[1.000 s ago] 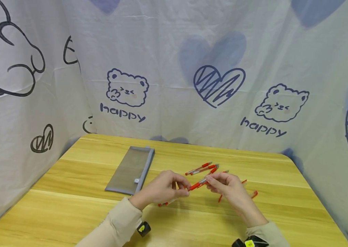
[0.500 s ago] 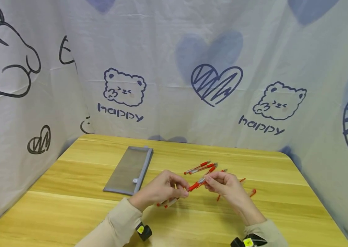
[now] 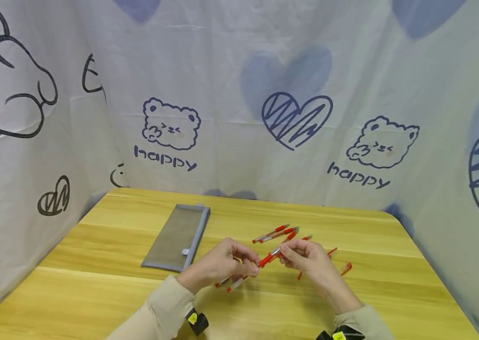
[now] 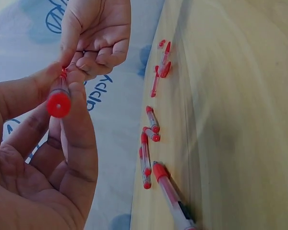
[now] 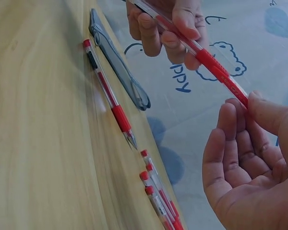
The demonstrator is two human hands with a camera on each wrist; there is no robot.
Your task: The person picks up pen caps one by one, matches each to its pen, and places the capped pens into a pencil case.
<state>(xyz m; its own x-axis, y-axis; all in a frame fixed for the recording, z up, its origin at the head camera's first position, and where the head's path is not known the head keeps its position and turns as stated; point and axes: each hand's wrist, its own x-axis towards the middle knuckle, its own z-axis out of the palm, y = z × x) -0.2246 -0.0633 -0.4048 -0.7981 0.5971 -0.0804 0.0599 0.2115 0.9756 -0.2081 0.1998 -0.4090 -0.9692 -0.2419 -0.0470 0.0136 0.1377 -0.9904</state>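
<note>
A red gel pen [image 5: 213, 67] is held in the air between the two hands. My left hand [image 3: 224, 260] pinches its clear barrel between thumb and fingers, and the pen's red rear end [image 4: 59, 104] points at the left wrist camera. My right hand [image 3: 313, 264] pinches the opposite end, at the lettered cap, between thumb and forefinger; its other fingers [image 5: 240, 163] are loosely bent. Beneath the left hand lies another red pen [image 5: 108, 93] with its tip bare. Several red pens [image 3: 277, 232] lie beyond the hands on the wooden table [image 3: 116, 283].
A grey mesh zip pouch [image 3: 175, 236] lies flat to the left of the hands. Near the right hand are a red cap [image 3: 346, 268] and other small red pieces partly hidden by it. A printed white cloth [image 3: 231, 141] hangs behind the table.
Both hands keep their grip on the pen and have hardly moved. The pen's rear end shows more clearly below the left hand. The head view has shifted slightly.
</note>
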